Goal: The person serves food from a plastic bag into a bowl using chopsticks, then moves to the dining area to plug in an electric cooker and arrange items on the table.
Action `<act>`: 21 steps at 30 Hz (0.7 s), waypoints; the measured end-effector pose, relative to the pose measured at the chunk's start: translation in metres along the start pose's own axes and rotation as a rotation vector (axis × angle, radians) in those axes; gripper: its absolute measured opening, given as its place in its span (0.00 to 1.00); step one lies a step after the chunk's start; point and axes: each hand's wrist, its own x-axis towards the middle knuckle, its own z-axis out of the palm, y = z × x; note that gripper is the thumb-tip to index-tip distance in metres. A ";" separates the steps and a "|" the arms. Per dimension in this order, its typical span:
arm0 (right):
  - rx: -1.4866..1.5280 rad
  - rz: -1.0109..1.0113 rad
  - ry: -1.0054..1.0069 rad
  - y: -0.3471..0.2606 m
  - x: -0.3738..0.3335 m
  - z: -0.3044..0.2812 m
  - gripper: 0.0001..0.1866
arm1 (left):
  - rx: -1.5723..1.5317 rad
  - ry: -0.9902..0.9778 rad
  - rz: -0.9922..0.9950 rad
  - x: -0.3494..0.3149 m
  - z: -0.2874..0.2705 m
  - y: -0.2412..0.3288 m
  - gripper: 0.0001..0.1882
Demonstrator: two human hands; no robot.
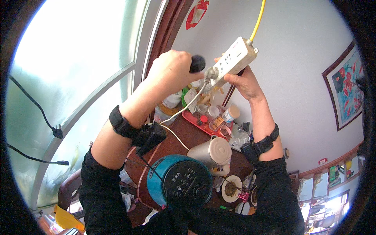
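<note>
My right hand [246, 84] is closed around a white power strip [235, 58], holding it tilted above the table near the wall. From its upper end runs a yellow cord [258, 19]. A white plug [212, 72] sits in the lower end, its pale cable hanging toward the table. Just left of the strip, my left hand [170, 70] is closed on a black rounded thing [197, 64]; its exact kind is hard to make out. A finger of that hand is close to the white plug. Black straps with small boxes circle both forearms.
Below stand a teal appliance [156, 180] with a black control top and a metal kettle [207, 152]. A red tray [196, 123] carries jars; a plate [225, 194] holds food. Two black cables [35, 103] hang by the frosted glass at left. A framed picture [333, 94] is on the right wall.
</note>
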 end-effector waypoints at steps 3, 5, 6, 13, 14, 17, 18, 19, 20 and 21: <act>-0.020 -0.014 0.000 0.000 0.001 0.001 0.40 | 0.428 -0.109 -0.019 -0.003 -0.001 -0.001 0.24; -0.005 -0.040 0.005 0.000 0.002 0.001 0.36 | 0.337 0.068 -0.014 -0.003 -0.007 -0.004 0.21; -0.016 -0.029 0.003 0.000 0.002 0.002 0.36 | 0.258 0.167 0.024 -0.003 -0.011 -0.006 0.20; 0.063 -0.002 0.010 0.001 0.004 0.007 0.38 | -0.481 0.217 0.013 0.003 -0.009 -0.005 0.19; 0.076 -0.009 0.004 0.002 0.004 0.008 0.38 | -0.663 0.140 -0.039 0.007 -0.007 -0.004 0.18; 0.110 -0.028 -0.016 0.004 0.006 0.008 0.37 | -0.877 0.017 -0.105 0.011 -0.006 -0.003 0.16; 0.117 -0.017 -0.012 0.004 0.007 0.008 0.36 | -0.797 0.003 -0.086 0.015 -0.008 -0.003 0.16; 0.132 -0.016 -0.014 0.006 0.008 0.008 0.36 | -0.702 -0.027 -0.107 0.017 -0.010 -0.002 0.17; 0.146 -0.012 -0.014 0.007 0.008 0.007 0.35 | -0.464 -0.011 -0.080 0.019 -0.012 -0.001 0.17; 0.157 0.011 0.005 0.009 0.008 0.007 0.35 | -0.442 0.034 -0.033 0.020 -0.012 0.001 0.16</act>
